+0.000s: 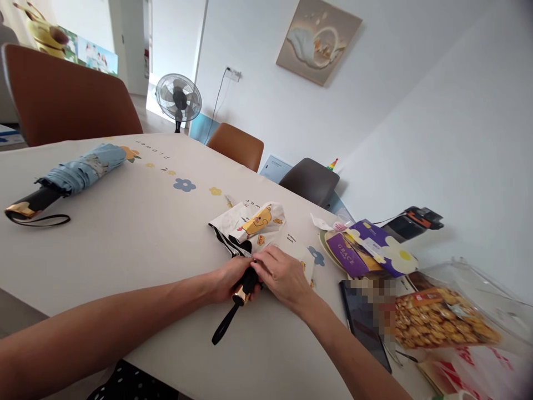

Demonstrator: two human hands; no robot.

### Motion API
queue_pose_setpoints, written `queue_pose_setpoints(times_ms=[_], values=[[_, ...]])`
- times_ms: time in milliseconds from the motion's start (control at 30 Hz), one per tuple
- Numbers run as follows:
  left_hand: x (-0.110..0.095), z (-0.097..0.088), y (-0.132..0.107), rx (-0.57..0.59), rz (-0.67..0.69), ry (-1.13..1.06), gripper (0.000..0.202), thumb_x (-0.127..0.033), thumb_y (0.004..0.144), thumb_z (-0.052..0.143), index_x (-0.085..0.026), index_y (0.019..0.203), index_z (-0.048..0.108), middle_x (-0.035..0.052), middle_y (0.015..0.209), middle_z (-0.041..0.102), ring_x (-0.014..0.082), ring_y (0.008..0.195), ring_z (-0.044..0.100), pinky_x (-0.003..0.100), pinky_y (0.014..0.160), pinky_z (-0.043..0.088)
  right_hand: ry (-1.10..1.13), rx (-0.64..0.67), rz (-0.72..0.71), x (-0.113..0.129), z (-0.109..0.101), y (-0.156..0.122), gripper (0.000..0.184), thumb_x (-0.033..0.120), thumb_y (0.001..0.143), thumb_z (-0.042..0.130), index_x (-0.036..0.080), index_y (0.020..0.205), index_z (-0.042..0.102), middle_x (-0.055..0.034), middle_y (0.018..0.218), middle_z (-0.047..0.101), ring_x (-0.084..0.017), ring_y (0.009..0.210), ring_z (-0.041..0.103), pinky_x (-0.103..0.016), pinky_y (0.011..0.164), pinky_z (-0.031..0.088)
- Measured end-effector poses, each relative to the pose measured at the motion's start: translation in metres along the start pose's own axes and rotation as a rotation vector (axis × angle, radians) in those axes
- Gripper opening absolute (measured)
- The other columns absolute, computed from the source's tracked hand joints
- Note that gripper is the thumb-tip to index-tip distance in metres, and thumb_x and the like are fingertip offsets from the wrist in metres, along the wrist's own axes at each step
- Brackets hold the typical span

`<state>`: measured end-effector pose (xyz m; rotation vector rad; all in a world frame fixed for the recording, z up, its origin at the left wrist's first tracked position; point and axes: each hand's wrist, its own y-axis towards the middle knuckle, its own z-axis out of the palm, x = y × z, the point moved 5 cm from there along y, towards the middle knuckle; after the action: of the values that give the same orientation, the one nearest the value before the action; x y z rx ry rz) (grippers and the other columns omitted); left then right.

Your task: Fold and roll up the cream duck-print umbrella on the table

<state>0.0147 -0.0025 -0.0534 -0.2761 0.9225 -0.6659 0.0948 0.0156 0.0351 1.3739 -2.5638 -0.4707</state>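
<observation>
A white folding umbrella (266, 225) with yellow cartoon prints lies loosely bunched on the table, its black handle pointing toward me. My left hand (233, 279) is wrapped round that handle, just below the canopy. At the top of the handle, my right hand (283, 273) has its fingers bent together at the canopy's edge; whether they pinch the cloth is hard to see. From the gold-coloured handle end hangs a black wrist strap (225, 325). A rolled light-blue umbrella (85, 169) with a black and gold handle rests at the left.
The tablecloth (166, 250) is white with printed flowers. On the right are a purple box (358, 250), a dark tablet or phone (364, 328), a bag of brown snacks (441, 319) and a black bottle (410, 225). Chairs (70, 94) and a fan (178, 99) stand beyond the table.
</observation>
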Motion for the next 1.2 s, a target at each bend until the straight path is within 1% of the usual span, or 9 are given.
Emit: queue_pose_setpoints(times_ms=[167, 300, 367, 433, 533, 667, 800, 1000, 1200], values=[[-0.004, 0.003, 0.0, 0.056, 0.036, -0.098, 0.024, -0.029, 0.081, 0.039, -0.013, 0.069, 0.052, 0.0032, 0.058, 0.053, 0.0112, 0.046, 0.052, 0.023, 0.041, 0.044, 0.092, -0.038, 0.105, -0.006, 0.01, 0.0, 0.025, 0.024, 0.087, 0.043, 0.021, 0.073, 0.062, -0.007, 0.088, 0.061, -0.017, 0.08, 0.057, -0.032, 0.072, 0.046], [-0.004, 0.001, -0.001, 0.038, 0.006, -0.093, 0.024, -0.027, 0.081, 0.038, -0.012, 0.067, 0.051, 0.0031, 0.058, 0.052, 0.0105, 0.045, 0.051, 0.022, 0.041, 0.044, 0.36, -0.048, 0.151, -0.012, 0.014, -0.006, 0.019, 0.017, 0.085, 0.042, 0.023, 0.091, 0.059, -0.0071, 0.102, 0.06, -0.018, 0.096, 0.056, -0.035, 0.085, 0.046], [-0.004, 0.002, -0.002, 0.038, -0.009, -0.084, 0.026, -0.028, 0.081, 0.037, -0.012, 0.067, 0.051, 0.0031, 0.058, 0.052, 0.0104, 0.044, 0.051, 0.022, 0.041, 0.043, 0.425, -0.085, 0.21, -0.015, 0.016, -0.009, 0.017, 0.016, 0.084, 0.044, 0.022, 0.093, 0.057, -0.0078, 0.106, 0.057, -0.018, 0.101, 0.055, -0.036, 0.088, 0.045], [-0.004, 0.003, -0.003, 0.049, -0.017, -0.081, 0.026, -0.03, 0.081, 0.036, -0.012, 0.069, 0.051, 0.0028, 0.058, 0.053, 0.0109, 0.044, 0.051, 0.023, 0.04, 0.042, 0.463, -0.102, 0.27, -0.017, 0.019, -0.011, 0.012, 0.017, 0.083, 0.045, 0.022, 0.082, 0.056, -0.008, 0.108, 0.055, -0.019, 0.102, 0.054, -0.036, 0.086, 0.045], [-0.006, 0.005, -0.006, 0.056, 0.008, -0.074, 0.024, -0.032, 0.081, 0.04, -0.013, 0.072, 0.052, 0.0016, 0.06, 0.054, 0.0108, 0.045, 0.051, 0.023, 0.04, 0.042, 0.504, -0.092, 0.341, -0.02, 0.023, -0.012, 0.015, 0.018, 0.082, 0.045, 0.021, 0.07, 0.053, -0.0077, 0.108, 0.054, -0.019, 0.101, 0.054, -0.035, 0.084, 0.046], [-0.008, 0.005, -0.009, 0.049, 0.065, 0.001, 0.028, -0.04, 0.079, 0.051, -0.013, 0.073, 0.052, 0.0009, 0.06, 0.054, 0.0091, 0.044, 0.05, 0.022, 0.041, 0.041, 0.561, -0.088, 0.379, -0.025, 0.021, -0.011, 0.011, 0.019, 0.081, 0.047, 0.021, 0.078, 0.057, -0.007, 0.106, 0.056, -0.018, 0.099, 0.055, -0.035, 0.086, 0.045], [-0.009, 0.005, -0.008, 0.073, 0.1, -0.023, 0.031, -0.043, 0.073, 0.06, -0.013, 0.077, 0.053, 0.0015, 0.067, 0.057, 0.0094, 0.049, 0.052, 0.023, 0.044, 0.042, 0.559, -0.074, 0.391, -0.028, 0.015, -0.008, 0.015, 0.018, 0.081, 0.044, 0.021, 0.081, 0.059, -0.0071, 0.106, 0.058, -0.019, 0.098, 0.056, -0.035, 0.086, 0.045], [-0.007, 0.002, -0.006, 0.112, 0.072, 0.138, 0.024, -0.036, 0.072, 0.06, -0.013, 0.071, 0.053, 0.0017, 0.054, 0.055, 0.0107, 0.042, 0.051, 0.023, 0.042, 0.041, 0.585, -0.042, 0.404, -0.028, 0.01, -0.005, 0.024, 0.016, 0.082, 0.039, 0.021, 0.095, 0.058, -0.0066, 0.108, 0.059, -0.018, 0.101, 0.056, -0.036, 0.087, 0.047], [-0.003, -0.007, 0.006, 0.047, 0.064, 0.16, 0.047, -0.061, 0.072, 0.052, -0.014, 0.064, 0.049, 0.0007, 0.053, 0.053, 0.0118, 0.04, 0.052, 0.025, 0.04, 0.042, 0.687, 0.001, 0.393, -0.019, 0.02, -0.007, 0.029, 0.013, 0.082, 0.036, 0.021, 0.107, 0.051, -0.0068, 0.111, 0.059, -0.016, 0.106, 0.056, -0.037, 0.095, 0.043]])
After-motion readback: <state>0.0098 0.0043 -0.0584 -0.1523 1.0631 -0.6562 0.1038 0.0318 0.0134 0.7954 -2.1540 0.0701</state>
